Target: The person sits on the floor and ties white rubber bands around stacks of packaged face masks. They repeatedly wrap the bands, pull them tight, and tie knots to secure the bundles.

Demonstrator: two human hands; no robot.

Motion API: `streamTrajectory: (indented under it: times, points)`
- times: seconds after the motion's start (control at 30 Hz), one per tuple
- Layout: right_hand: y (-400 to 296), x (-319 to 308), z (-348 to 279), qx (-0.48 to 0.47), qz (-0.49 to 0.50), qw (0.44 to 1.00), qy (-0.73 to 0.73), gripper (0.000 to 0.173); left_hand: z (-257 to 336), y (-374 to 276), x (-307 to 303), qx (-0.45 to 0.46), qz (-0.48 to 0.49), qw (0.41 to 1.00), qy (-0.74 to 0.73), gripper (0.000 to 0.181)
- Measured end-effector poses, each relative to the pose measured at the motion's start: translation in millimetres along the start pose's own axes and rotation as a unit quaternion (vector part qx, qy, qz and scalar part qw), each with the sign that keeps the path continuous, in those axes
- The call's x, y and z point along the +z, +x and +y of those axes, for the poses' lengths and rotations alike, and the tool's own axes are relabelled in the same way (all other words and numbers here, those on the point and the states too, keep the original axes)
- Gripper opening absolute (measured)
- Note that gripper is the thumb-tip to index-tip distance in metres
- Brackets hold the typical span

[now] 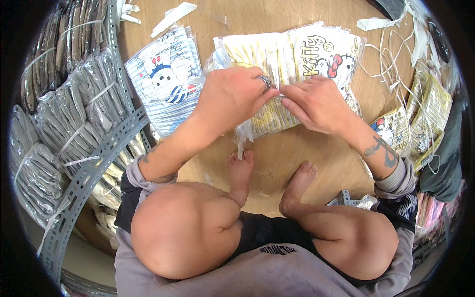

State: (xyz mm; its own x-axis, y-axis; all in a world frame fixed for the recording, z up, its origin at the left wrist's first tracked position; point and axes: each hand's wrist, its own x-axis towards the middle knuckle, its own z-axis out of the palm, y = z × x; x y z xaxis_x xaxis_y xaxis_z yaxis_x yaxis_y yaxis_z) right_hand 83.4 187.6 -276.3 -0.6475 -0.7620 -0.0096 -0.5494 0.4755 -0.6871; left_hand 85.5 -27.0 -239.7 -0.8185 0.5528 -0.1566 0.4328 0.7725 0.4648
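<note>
My left hand (232, 92), with a patterned ring, and my right hand (317, 102) meet over a plastic-wrapped bundle of yellow-and-white striped garments (256, 48). Both pinch a thin white strap (277, 80) that runs across the bundle; its exact course between the fingertips is partly hidden. A cartoon cat and lettering are printed on the bundle's right part. Left of it lies a stack of bagged blue-and-white striped garments (167, 81) with a cartoon dog print. A twisted end of clear plastic (243, 135) sticks out below my left hand.
Bagged grey garments (63, 118) tied with straps fill a perforated metal rack (100, 144) at left. Loose white straps (389, 63) tangle on the wooden floor at right, near more yellow bagged garments (426, 115). White gloves (130, 13) lie top left. My bare feet are close below the bundle.
</note>
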Motion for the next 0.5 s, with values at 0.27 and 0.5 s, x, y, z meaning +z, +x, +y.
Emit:
streamTrajectory:
  times: [0.27,0.5]
  points:
    - [-4.5,10.1,11.5,-0.026,-0.055,0.998,-0.01,0.016,21.3,19.2,-18.0,0.212,0.082,0.972,-0.057,0.016]
    - [-6.3,5.7,11.8,0.047,-0.018,0.996,0.067,0.02,-5.6,31.5,-21.7,0.004,0.471,0.83,-0.299,0.014]
